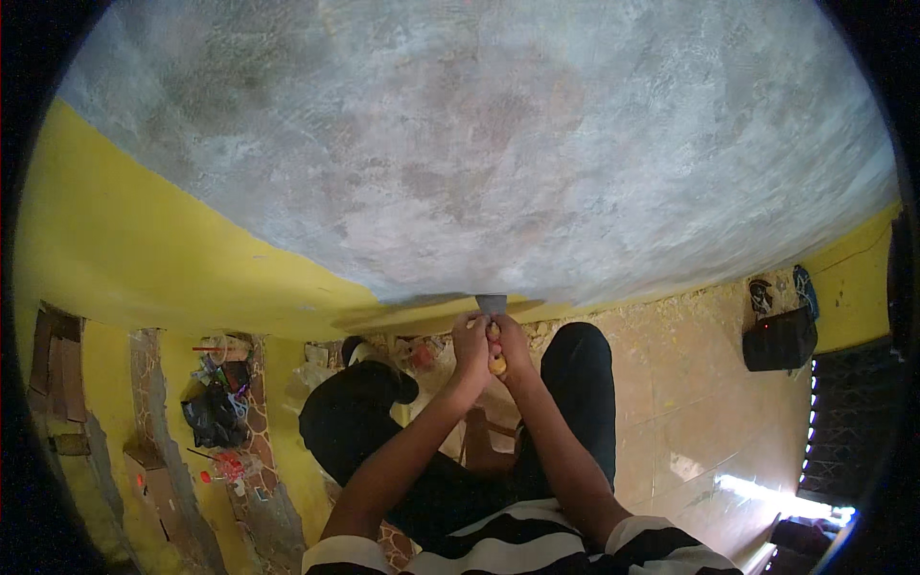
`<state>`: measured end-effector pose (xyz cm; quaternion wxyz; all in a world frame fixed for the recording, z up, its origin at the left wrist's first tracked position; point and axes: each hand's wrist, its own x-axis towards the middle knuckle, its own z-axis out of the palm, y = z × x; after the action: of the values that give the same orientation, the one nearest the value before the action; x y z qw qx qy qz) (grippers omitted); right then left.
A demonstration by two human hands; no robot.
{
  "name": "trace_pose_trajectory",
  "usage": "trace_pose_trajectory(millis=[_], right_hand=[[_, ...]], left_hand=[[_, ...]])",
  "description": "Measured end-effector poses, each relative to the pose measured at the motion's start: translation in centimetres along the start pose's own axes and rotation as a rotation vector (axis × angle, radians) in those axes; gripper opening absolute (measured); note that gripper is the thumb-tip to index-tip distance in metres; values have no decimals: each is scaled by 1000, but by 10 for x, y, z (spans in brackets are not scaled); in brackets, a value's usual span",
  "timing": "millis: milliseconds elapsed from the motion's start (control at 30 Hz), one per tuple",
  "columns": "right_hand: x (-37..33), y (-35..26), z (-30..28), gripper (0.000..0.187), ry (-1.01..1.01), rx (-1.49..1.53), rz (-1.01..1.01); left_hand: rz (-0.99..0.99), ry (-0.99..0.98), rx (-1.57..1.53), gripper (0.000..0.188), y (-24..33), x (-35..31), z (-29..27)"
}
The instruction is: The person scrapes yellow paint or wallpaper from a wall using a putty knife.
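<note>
A scraper (491,304) with a flat grey blade and a yellowish handle is gripped in both hands. My left hand (470,347) wraps the handle from the left, and my right hand (514,345) closes on it from the right, against the left one. The handle's end shows between my wrists. Pointing away from me, the blade meets the wall low down, at the border between yellow paint (192,254) and the bare grey wall surface (479,163). Whether its edge presses into the paint, I cannot tell.
Pale flakes lie along the wall's foot on the tiled floor (671,393). At the right stands a black box-like case (781,340) near a dark metal gate (848,422). Yellow steps at the left carry a black plastic bag (213,414) and a cardboard box (153,489). My bent knees flank my hands.
</note>
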<state>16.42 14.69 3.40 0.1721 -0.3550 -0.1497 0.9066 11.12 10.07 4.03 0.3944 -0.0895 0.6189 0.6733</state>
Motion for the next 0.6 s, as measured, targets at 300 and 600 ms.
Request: trace_pose_trajectory(millis=[300,600], right_hand=[[20,17,-11,27,80,-49,19],[8,7,-7,19,-83,23,58]], left_hand=[[36,9,-51,11,-31,26,-18],[79,-9,-58,12,-3,3,-7]])
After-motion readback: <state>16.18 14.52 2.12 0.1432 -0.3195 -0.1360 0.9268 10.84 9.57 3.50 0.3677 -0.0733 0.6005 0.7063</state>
